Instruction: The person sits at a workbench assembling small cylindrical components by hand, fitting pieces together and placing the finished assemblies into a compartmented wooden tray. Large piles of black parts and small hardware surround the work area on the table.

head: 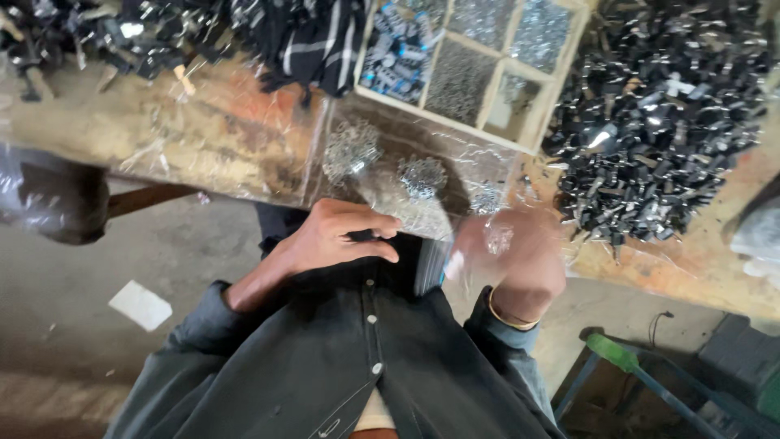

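Note:
My left hand is curled close to my chest, fingers pinched on a small dark part that is mostly hidden. My right hand is blurred by motion at the bench edge and seems to hold a small silvery piece; a thin bangle circles its wrist. Just beyond both hands, little heaps of shiny metal bits lie on a clear plastic sheet that covers the wooden bench.
A wooden tray with compartments holds screws and small blue-and-black parts. A big pile of black and silver parts lies to its right, dark striped cloth and tools at far left. A green-tipped blue metal frame stands on the floor.

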`<action>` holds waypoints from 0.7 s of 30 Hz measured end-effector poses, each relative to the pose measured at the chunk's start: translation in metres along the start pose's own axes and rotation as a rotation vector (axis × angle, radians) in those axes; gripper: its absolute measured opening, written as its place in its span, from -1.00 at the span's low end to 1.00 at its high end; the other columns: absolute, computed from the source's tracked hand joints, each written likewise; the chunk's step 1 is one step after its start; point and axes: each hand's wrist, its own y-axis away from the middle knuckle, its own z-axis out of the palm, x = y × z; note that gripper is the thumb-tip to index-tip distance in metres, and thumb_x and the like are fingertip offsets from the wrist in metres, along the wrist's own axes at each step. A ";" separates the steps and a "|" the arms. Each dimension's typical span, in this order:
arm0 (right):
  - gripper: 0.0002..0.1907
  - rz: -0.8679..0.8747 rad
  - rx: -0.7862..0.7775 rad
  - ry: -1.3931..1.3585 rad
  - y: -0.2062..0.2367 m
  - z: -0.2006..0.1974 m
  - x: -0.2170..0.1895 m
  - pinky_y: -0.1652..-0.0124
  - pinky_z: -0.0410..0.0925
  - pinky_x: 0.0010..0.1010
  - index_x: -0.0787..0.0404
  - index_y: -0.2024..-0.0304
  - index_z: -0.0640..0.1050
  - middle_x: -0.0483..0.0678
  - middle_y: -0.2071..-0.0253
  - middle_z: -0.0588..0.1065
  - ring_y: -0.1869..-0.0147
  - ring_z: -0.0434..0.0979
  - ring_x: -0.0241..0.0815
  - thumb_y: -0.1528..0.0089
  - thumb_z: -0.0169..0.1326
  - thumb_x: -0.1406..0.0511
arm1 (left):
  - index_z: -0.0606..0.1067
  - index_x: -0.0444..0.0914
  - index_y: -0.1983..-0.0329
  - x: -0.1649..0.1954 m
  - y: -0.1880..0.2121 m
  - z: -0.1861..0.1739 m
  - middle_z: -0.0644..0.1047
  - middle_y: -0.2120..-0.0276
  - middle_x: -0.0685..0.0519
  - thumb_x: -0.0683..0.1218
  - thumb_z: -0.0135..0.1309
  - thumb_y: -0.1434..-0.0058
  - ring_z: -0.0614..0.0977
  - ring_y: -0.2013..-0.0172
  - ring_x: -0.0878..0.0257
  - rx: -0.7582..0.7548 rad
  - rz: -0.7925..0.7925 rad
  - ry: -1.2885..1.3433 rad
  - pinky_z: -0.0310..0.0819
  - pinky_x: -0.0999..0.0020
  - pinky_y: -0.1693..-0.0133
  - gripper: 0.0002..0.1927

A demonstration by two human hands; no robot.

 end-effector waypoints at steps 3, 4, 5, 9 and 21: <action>-0.79 0.365 1.002 0.510 -0.003 -0.022 0.017 0.40 0.36 -0.37 0.28 0.10 0.63 -0.09 0.17 0.63 0.21 0.62 -0.27 -0.22 0.14 0.52 | 0.61 -0.29 0.09 0.006 0.000 0.001 0.68 0.28 0.03 -0.04 0.44 -0.09 0.75 0.28 0.19 0.006 -0.057 0.012 0.62 0.37 0.26 -0.62; -0.79 0.300 0.941 0.607 -0.006 -0.037 0.024 0.37 0.36 -0.34 0.29 0.05 0.66 -0.05 0.12 0.66 0.16 0.66 -0.19 -0.29 0.17 0.53 | 0.61 -0.29 0.10 0.006 -0.001 0.000 0.68 0.28 0.03 -0.05 0.43 -0.09 0.75 0.28 0.20 0.008 -0.052 0.012 0.62 0.37 0.25 -0.63; -0.79 0.237 0.872 0.696 -0.007 -0.053 0.029 0.33 0.35 -0.31 0.29 -0.01 0.68 -0.01 0.08 0.69 0.12 0.69 -0.10 -0.36 0.20 0.55 | 0.61 -0.28 0.11 0.007 -0.002 0.000 0.68 0.27 0.03 -0.05 0.43 -0.09 0.75 0.27 0.20 0.013 -0.051 0.010 0.62 0.37 0.25 -0.64; -0.72 0.290 0.496 1.076 -0.005 -0.086 0.060 0.11 0.45 -0.26 0.23 0.03 0.67 -0.03 0.01 0.60 0.08 0.62 -0.02 -0.21 0.26 0.52 | 0.60 -0.28 0.09 0.011 -0.005 -0.001 0.68 0.27 0.03 -0.05 0.42 -0.10 0.76 0.27 0.19 -0.012 -0.085 0.036 0.63 0.37 0.23 -0.63; -0.88 0.335 0.431 0.939 0.042 -0.094 0.039 0.30 0.36 -0.34 0.22 0.23 0.65 0.03 0.26 0.52 0.25 0.54 -0.06 -0.22 0.34 0.34 | 0.63 -0.17 0.02 0.015 -0.043 -0.030 0.68 0.18 0.05 -0.02 0.20 -0.33 0.72 0.31 0.20 0.001 0.020 -0.286 0.63 0.31 0.30 -0.78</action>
